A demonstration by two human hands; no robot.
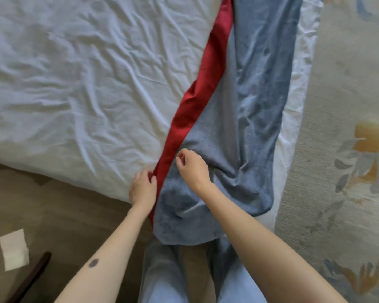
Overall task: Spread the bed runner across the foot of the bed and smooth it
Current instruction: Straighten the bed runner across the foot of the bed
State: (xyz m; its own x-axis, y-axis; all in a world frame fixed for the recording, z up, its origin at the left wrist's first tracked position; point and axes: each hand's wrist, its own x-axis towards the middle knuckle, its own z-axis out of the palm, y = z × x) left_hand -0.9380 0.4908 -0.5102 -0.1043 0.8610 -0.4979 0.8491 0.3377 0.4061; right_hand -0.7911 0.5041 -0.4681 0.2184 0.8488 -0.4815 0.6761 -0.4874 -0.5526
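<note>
My left hand point(143, 187) pinches the red edge of the bed runner point(247, 119); my right hand point(192, 168) hovers curled over its blue side, fingers loosely bent, gripping nothing. The runner lies rumpled along the white sheet point(74, 84), its end drooping toward my jeans point(162, 270).

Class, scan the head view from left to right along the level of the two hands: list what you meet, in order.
White bed sheet → left hand → red strip of the bed runner → right hand → blue bed runner → patterned carpet.

Bed runner point(254, 119) matt blue cloth, red-backed; sheet point(74, 73) creased white cotton; rug point(348, 84) flat-woven, patterned.
</note>
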